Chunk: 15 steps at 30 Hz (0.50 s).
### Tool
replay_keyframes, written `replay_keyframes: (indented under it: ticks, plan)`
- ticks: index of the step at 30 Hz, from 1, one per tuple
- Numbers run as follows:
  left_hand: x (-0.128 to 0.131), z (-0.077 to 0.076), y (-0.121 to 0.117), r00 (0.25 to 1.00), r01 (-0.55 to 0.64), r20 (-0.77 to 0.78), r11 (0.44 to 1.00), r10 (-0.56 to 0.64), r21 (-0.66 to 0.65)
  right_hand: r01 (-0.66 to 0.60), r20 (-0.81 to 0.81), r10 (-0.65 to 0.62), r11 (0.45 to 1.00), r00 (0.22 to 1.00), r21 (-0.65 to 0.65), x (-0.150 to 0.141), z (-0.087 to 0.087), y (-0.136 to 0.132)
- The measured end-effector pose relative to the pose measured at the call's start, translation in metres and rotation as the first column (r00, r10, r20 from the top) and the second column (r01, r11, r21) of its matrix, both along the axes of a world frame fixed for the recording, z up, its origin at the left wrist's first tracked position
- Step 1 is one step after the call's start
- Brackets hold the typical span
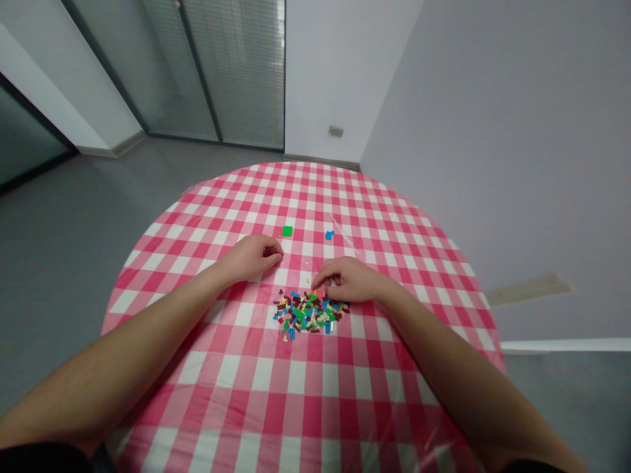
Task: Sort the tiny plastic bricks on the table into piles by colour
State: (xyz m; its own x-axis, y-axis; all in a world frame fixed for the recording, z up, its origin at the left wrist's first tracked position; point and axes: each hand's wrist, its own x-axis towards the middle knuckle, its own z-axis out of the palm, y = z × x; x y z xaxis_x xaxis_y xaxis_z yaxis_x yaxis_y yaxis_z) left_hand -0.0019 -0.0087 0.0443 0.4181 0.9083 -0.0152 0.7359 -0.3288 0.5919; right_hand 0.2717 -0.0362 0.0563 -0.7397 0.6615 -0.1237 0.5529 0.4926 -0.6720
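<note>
A pile of several small coloured bricks (306,314) lies in the middle of a round table with a red and white checked cloth (296,394). My right hand (348,279) rests at the pile's far edge, its fingers curled in a pinch over the bricks; what they hold is too small to make out. My left hand (251,257) lies on the cloth to the left of the pile, fingers curled shut with nothing visible in them. A green flat brick (287,231) and a small blue brick (329,234) lie apart, beyond both hands.
The table's edge curves round on all sides, with grey floor (73,249) to the left. A pale wall (517,164) stands close on the right. Glass partitions with blinds (231,66) are at the back.
</note>
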Motion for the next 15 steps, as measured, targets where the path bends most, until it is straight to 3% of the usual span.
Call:
replay_keyframes:
  ticks: [7, 15]
  plan:
    - [0.0004, -0.0002, 0.0007, 1.0, 0.025, -0.015, 0.999, -0.025, 0.024, -0.035, -0.035, 0.036, 0.999, 0.999, 0.032, -0.0022, -0.0008, 0.0011]
    - [-0.0007, -0.0038, 0.0018, 0.999, 0.03, -0.021, 0.999, -0.029, 0.022, 0.025, 0.006, -0.025, 1.0, 1.0, -0.012, -0.0035, -0.0017, 0.0004]
